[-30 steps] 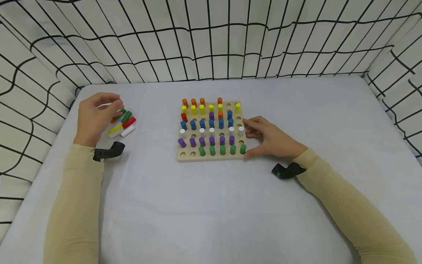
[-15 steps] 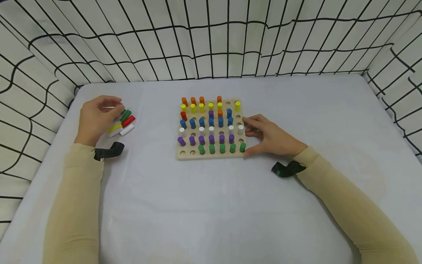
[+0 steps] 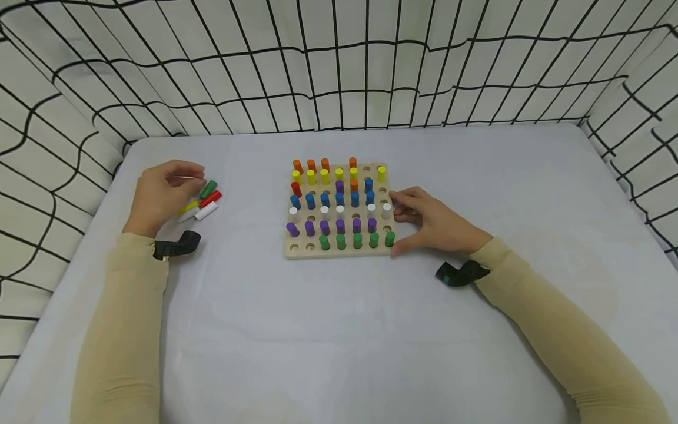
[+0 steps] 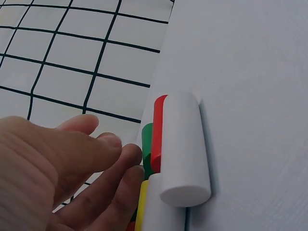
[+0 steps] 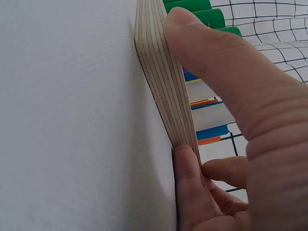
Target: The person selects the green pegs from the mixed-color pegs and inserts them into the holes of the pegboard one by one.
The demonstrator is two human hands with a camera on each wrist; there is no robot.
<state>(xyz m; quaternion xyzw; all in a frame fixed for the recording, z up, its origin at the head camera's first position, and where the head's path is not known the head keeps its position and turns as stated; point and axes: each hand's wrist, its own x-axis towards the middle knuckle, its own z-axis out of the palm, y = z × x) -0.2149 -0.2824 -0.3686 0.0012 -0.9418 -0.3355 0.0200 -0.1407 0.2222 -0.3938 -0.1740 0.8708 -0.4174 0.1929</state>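
Note:
At the far left of the table, my left hand [image 3: 164, 194] reaches over a small pile of loose pegs. Its fingertips are right at the pile's left side, and the left wrist view shows a gap between thumb and fingers with nothing in it. The pile has a green peg [image 3: 208, 189], a red peg [image 3: 210, 198], a yellow peg [image 4: 142, 207] and white pegs [image 4: 185, 149]; the hand hides part of it. My right hand [image 3: 436, 221] holds the wooden pegboard [image 3: 339, 253] by its right edge, thumb at the near corner, fingers farther back.
Rows of coloured pegs stand in the board, among them green pegs [image 3: 357, 240] in the front row and orange pegs [image 3: 311, 165] at the back; several holes are bare. A black wire grid [image 3: 339, 70] borders the white-covered table [image 3: 339, 335] at the back and sides.
My left hand has shifted a little to the right, and the green and red pegs have slid slightly right with it. The right hand keeps its place at the board.

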